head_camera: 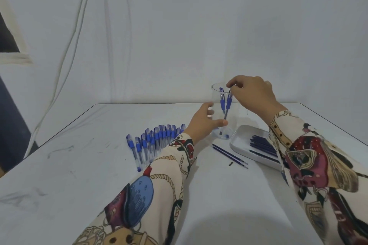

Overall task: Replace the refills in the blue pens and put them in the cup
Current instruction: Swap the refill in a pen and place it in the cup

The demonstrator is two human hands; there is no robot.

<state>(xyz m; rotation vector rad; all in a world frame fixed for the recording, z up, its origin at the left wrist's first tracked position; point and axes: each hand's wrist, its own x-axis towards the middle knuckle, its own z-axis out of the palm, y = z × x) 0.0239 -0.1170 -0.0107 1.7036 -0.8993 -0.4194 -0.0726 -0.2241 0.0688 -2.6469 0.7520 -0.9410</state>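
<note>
The left hand (pixel 203 123) wraps the clear, thin-walled plastic cup (pixel 216 93), steadying it, while the right hand (pixel 253 93) pinches a pen (pixel 228 105) by its top, lowering it beside another pen inside, seemingly not yet released. Best let go only once it rests. Unfilled pens (pixel 157 141) lie at eight o'clock; slim refills fill the white tray (pixel 239 145) at four.

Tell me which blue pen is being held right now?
The pen pinched by the right hand, standing inside the clear cup; the row lies untouched.
</note>
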